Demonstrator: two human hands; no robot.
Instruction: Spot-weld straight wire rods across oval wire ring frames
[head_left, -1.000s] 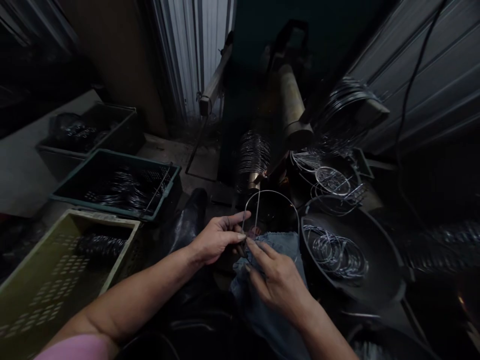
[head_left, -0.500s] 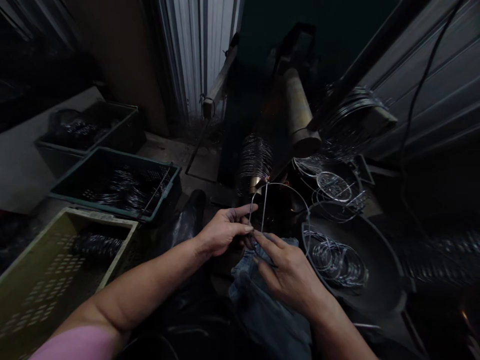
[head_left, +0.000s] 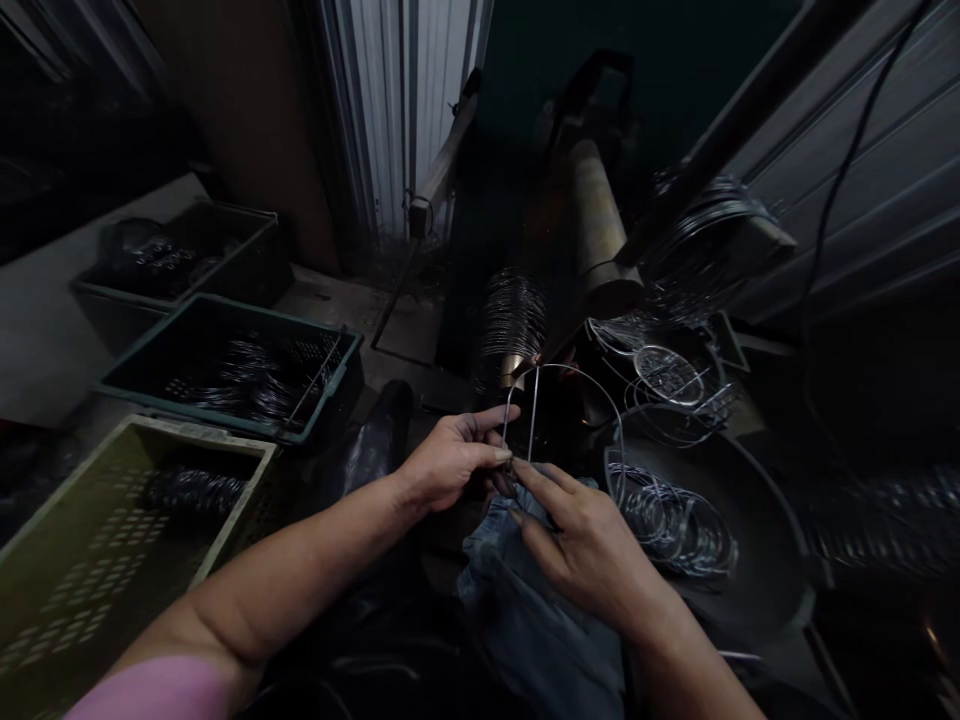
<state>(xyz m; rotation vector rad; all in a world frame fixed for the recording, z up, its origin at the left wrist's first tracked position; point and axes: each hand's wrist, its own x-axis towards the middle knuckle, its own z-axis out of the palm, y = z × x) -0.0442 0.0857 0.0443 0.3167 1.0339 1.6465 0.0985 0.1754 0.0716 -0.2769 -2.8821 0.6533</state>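
Note:
A thin metal wire ring with a straight wire across it stands against the tip of a machine's copper-coloured electrode. My left hand pinches the ring's near left side between thumb and fingers. My right hand is beside it, its fingertips closed on the lower part of the ring, touching the left fingertips. Just beyond hangs a row of wire rings around a brass-coloured bar. The contact between fingers and wire is partly hidden.
Left, a yellow crate and a green crate hold wire pieces. Right, a round dark basin contains wire rings. A thick cylindrical machine arm juts out overhead. Blue cloth covers my lap.
The ring and both hands have shifted very slightly to the right in view, along with small camera movement. The grips look the same.

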